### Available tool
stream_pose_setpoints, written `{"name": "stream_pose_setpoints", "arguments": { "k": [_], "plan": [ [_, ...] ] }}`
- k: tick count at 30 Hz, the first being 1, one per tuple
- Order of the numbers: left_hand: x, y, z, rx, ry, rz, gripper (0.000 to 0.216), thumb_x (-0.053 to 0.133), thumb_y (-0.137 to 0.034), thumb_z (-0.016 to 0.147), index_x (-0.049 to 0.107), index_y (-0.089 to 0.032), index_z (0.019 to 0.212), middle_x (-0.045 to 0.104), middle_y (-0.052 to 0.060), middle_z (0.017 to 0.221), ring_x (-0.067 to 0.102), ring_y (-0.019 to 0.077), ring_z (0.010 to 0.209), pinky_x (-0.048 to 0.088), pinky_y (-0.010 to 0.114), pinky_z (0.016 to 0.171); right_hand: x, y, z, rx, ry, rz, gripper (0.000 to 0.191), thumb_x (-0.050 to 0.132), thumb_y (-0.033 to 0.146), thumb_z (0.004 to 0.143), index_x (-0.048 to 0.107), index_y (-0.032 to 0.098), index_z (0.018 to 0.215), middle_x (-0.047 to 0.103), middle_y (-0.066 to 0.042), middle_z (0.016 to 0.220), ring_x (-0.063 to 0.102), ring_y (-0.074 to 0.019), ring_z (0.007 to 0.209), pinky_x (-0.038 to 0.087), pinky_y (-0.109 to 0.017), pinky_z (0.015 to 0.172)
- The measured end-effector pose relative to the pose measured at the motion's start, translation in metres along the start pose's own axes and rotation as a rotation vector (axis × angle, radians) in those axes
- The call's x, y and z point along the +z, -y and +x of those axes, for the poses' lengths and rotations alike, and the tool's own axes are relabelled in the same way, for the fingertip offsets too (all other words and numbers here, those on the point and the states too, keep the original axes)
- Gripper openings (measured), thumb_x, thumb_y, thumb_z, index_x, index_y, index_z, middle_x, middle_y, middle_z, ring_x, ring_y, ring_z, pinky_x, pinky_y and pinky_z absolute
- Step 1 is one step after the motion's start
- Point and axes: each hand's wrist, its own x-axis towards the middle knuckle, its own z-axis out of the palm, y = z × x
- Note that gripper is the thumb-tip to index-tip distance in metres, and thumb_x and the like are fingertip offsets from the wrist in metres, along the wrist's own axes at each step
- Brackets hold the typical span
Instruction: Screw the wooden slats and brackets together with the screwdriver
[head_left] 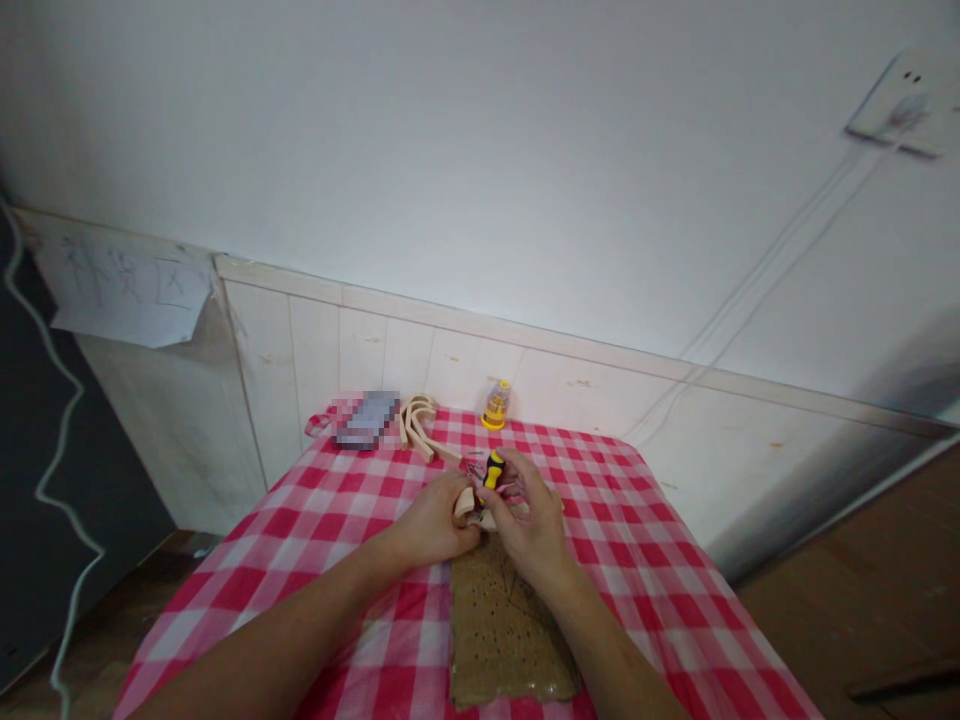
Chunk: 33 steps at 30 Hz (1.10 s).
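Note:
Both my hands meet over the middle of a table with a red-and-white checked cloth (645, 560). My right hand (529, 525) is closed around a small screwdriver with a yellow-and-black handle (493, 470). My left hand (431, 525) is closed on a small pale wooden piece (466, 502), pressed against the right hand. The screwdriver tip is hidden between the fingers. Just under my wrists lies a brown perforated board (499, 630).
At the table's far edge lie pale wooden curved strips (416, 420), a blurred grey object (365, 420) and a small yellow-based clear container (496, 404). A white panelled wall stands behind. A wall socket (904, 105) with hanging cables is at upper right.

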Motion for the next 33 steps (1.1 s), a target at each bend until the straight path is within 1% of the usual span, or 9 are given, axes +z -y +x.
{"name": "stream_pose_setpoints", "arguments": {
  "k": [4, 8, 13, 15, 18, 23, 26, 29, 33],
  "plan": [
    [0.0, 0.0, 0.0, 0.01, -0.005, 0.007, 0.028, 0.06, -0.005, 0.058, 0.059, -0.018, 0.083, 0.059, -0.002, 0.078, 0.053, 0.0134, 0.068, 0.038, 0.023, 0.06, 0.001, -0.002, -0.001, -0.027, -0.018, -0.03, 0.045, 0.069, 0.024, 0.089, 0.059, 0.028, 0.132, 0.075, -0.007, 0.111, 0.075, -0.0198, 0.08, 0.064, -0.035, 0.077],
    [-0.001, 0.0, 0.0, 0.01, 0.008, 0.006, 0.024, 0.058, -0.004, 0.058, 0.057, -0.018, 0.077, 0.057, -0.003, 0.074, 0.052, 0.0134, 0.066, 0.037, 0.023, 0.06, -0.002, -0.002, -0.002, -0.072, -0.058, -0.089, 0.044, 0.068, 0.025, 0.09, 0.058, 0.028, 0.132, 0.076, -0.006, 0.105, 0.074, -0.0206, 0.08, 0.063, -0.035, 0.075],
    [-0.002, 0.0, -0.001, -0.021, -0.015, 0.057, 0.022, 0.061, -0.007, 0.059, 0.055, -0.018, 0.077, 0.056, -0.001, 0.078, 0.051, 0.0147, 0.069, 0.037, 0.025, 0.063, -0.015, -0.004, 0.001, -0.062, -0.265, -0.162, 0.044, 0.068, 0.024, 0.09, 0.057, 0.026, 0.133, 0.074, -0.005, 0.099, 0.072, -0.0206, 0.081, 0.061, -0.035, 0.074],
    [-0.002, 0.0, -0.002, -0.038, -0.008, 0.08, 0.02, 0.061, -0.008, 0.059, 0.054, -0.019, 0.075, 0.055, -0.001, 0.077, 0.05, 0.0147, 0.069, 0.036, 0.025, 0.062, -0.019, -0.007, 0.004, -0.044, -0.301, -0.188, 0.044, 0.068, 0.024, 0.089, 0.058, 0.025, 0.132, 0.073, -0.004, 0.095, 0.07, -0.0207, 0.079, 0.061, -0.035, 0.073],
    [-0.002, -0.002, -0.002, -0.04, -0.003, 0.086, 0.019, 0.06, -0.009, 0.06, 0.053, -0.019, 0.075, 0.054, -0.002, 0.076, 0.05, 0.0147, 0.069, 0.036, 0.025, 0.062, -0.022, -0.011, 0.005, -0.034, -0.284, -0.193, 0.044, 0.067, 0.024, 0.088, 0.059, 0.025, 0.131, 0.072, -0.004, 0.091, 0.07, -0.0206, 0.078, 0.06, -0.034, 0.071],
    [-0.003, -0.003, -0.002, -0.019, -0.005, 0.068, 0.02, 0.06, -0.01, 0.059, 0.053, -0.019, 0.075, 0.054, -0.002, 0.076, 0.049, 0.0146, 0.068, 0.035, 0.025, 0.062, -0.021, -0.012, 0.003, -0.037, -0.208, -0.181, 0.044, 0.068, 0.025, 0.088, 0.058, 0.025, 0.131, 0.074, -0.004, 0.095, 0.071, -0.0201, 0.077, 0.06, -0.033, 0.069],
    [-0.003, -0.003, -0.002, -0.019, -0.004, 0.06, 0.02, 0.059, -0.01, 0.059, 0.053, -0.019, 0.075, 0.054, -0.002, 0.075, 0.049, 0.0142, 0.067, 0.034, 0.025, 0.062, -0.021, -0.012, 0.003, -0.048, -0.178, -0.192, 0.043, 0.067, 0.025, 0.089, 0.058, 0.026, 0.131, 0.074, -0.003, 0.095, 0.071, -0.0202, 0.077, 0.061, -0.033, 0.07],
    [-0.002, -0.002, -0.002, -0.022, -0.017, 0.069, 0.02, 0.06, -0.01, 0.059, 0.053, -0.019, 0.076, 0.055, -0.002, 0.076, 0.05, 0.0149, 0.068, 0.035, 0.025, 0.063, -0.023, -0.012, 0.004, -0.048, -0.162, -0.174, 0.043, 0.067, 0.024, 0.088, 0.057, 0.026, 0.13, 0.073, -0.003, 0.095, 0.071, -0.02, 0.077, 0.061, -0.032, 0.067],
    [-0.001, 0.0, -0.002, -0.006, -0.023, 0.058, 0.022, 0.06, -0.011, 0.06, 0.055, -0.019, 0.08, 0.058, -0.001, 0.08, 0.053, 0.0164, 0.073, 0.039, 0.026, 0.067, -0.023, -0.011, 0.004, -0.062, -0.16, -0.147, 0.042, 0.067, 0.022, 0.088, 0.058, 0.027, 0.129, 0.074, -0.004, 0.1, 0.072, -0.0201, 0.081, 0.062, -0.035, 0.075]
  ]
}}
